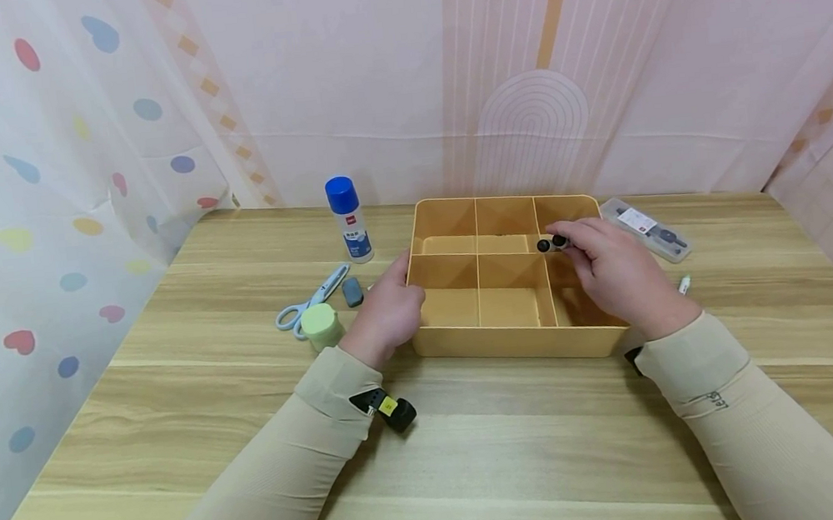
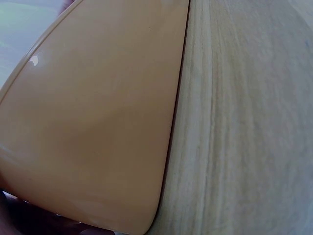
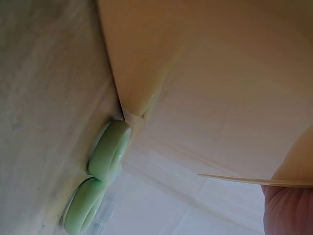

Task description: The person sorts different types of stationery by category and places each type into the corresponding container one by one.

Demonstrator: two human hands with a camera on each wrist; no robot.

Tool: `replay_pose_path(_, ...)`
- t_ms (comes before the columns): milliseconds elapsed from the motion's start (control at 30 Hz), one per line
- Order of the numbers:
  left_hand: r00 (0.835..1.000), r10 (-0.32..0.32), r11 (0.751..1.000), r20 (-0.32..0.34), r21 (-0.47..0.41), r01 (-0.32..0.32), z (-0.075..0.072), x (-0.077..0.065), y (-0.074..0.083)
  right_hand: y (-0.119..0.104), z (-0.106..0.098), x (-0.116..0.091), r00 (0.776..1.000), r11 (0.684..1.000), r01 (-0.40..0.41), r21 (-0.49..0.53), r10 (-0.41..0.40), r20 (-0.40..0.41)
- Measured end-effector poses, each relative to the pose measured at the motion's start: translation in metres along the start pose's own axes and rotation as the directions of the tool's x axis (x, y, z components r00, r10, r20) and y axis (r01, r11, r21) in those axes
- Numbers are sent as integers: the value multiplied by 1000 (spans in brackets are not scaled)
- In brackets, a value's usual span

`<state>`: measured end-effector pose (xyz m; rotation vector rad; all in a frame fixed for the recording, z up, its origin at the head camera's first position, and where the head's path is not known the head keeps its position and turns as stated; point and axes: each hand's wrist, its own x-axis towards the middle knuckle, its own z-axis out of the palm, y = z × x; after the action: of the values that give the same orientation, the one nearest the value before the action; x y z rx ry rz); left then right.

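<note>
An orange storage box [image 1: 522, 343], divided into several compartments, stands on the table. My left hand [image 1: 389, 306] grips its left side; in the left wrist view the box's outer wall [image 2: 98, 107] fills much of the picture, with dark fingers at the lower left corner. Above the right-hand compartments, my right hand [image 1: 619, 274] pinches two slim pens with black ends [image 1: 552, 243]. The rest of the pens is hidden by the hand. In the right wrist view, a finger [image 3: 288, 211] shows beyond the box's rim.
Left of the box are a blue-capped glue bottle [image 1: 348, 220], light blue scissors [image 1: 315, 299], a blue-grey eraser [image 1: 353, 292] and a green lidded pot [image 1: 322, 326]. To the right lie a clear compass case [image 1: 645, 229] and a green-and-white item [image 1: 684, 284]. Rounded green loops [image 3: 110, 149] appear in the right wrist view.
</note>
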<state>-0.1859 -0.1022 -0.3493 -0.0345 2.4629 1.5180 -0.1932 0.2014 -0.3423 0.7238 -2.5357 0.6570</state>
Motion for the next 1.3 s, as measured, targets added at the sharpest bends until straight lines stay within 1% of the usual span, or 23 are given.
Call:
replay_pose_path(567, 1000, -4, 1000, -1, -2, 4, 0, 0, 0, -1, -1, 2, 999, 999, -32, 11, 32, 33)
replay_pose_path(800, 1000, -5, 1000, 0, 3, 5, -1, 1, 0, -2, -6, 1, 997, 999, -51, 11, 51, 54)
replay_pose_path(900, 1000, -3, 1000, 1, 3, 3, -1, 1, 0, -2, -12, 1, 999, 999, -43, 12, 43, 13)
replay_pose_path(1033, 1000, 2, 1000, 4, -1, -2, 0, 1, 1, -2, -23, -1, 996, 999, -52, -10, 51, -75)
replay_pose_path(1200, 1000, 4, 1000, 7, 0, -4, 0, 1, 1, 2, -38, -2, 983, 992, -124, -39, 118, -138)
replay_pose_path(1300, 1000, -5, 1000, 7, 3, 5, 0, 1, 1, 4, -49, -2, 973, 982, -183, -43, 175, -149)
